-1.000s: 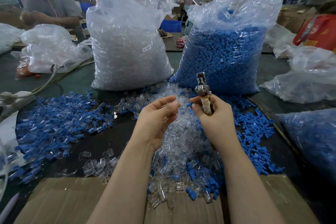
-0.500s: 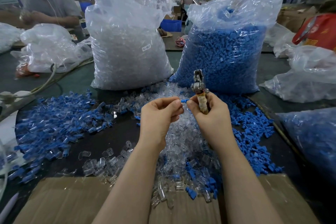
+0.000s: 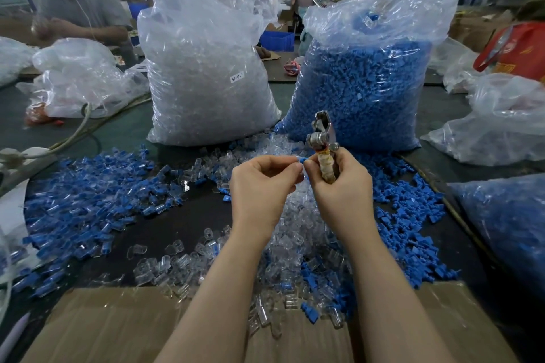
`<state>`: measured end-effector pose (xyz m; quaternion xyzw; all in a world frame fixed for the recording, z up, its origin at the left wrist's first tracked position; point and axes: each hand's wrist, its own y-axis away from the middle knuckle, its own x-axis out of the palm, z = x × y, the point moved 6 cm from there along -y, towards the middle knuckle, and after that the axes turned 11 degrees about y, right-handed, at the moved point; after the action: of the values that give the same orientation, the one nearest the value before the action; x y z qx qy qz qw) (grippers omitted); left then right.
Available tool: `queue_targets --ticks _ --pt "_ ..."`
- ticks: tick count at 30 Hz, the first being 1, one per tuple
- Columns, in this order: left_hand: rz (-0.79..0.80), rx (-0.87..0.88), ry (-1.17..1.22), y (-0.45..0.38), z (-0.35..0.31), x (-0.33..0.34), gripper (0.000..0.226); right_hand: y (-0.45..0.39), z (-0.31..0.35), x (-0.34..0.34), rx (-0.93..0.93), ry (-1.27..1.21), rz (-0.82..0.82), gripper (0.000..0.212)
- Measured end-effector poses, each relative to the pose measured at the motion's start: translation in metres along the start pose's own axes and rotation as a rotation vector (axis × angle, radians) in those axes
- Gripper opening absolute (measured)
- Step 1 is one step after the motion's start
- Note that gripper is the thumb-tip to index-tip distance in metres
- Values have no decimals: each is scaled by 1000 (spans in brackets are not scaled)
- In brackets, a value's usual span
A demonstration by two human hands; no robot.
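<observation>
We judge the main risk to be a dropped part. The small blue piece (image 3: 301, 159) is held only at its ends, and if either pinch loosens it may fall into the heap of clear pieces (image 3: 295, 233) just below, at the centre of the frame, and get lost among the loose ones. Our right hand (image 3: 342, 188) has its fingers curled round the tool (image 3: 323, 141), metal head upward, so its hold on the piece is weak. The piece sits between both hands, just above centre: our left hand (image 3: 262, 186) pinches it with curled fingertips (image 3: 295, 169), and the right thumb seems to touch its other end.
</observation>
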<state>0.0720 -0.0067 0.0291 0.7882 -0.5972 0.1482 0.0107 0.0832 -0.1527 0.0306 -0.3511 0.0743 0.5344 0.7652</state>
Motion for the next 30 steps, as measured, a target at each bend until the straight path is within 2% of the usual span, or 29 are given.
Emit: queue_targets --ticks 10,12,15,20,30 --pt "-28 176 -176 1 -7 -1 16 0 5 2 47 -141 158 7" --pt "-47 177 -173 0 -6 -3 15 0 5 3 53 -155 201 12" --pt "-54 144 -144 -1 -3 -6 11 -1 3 3 58 -148 264 16" --pt "-54 83 32 -4 -1 -8 13 1 -9 3 81 -89 414 12" --pt "-28 107 124 -5 -6 -11 4 7 -5 8 41 -12 557 12"
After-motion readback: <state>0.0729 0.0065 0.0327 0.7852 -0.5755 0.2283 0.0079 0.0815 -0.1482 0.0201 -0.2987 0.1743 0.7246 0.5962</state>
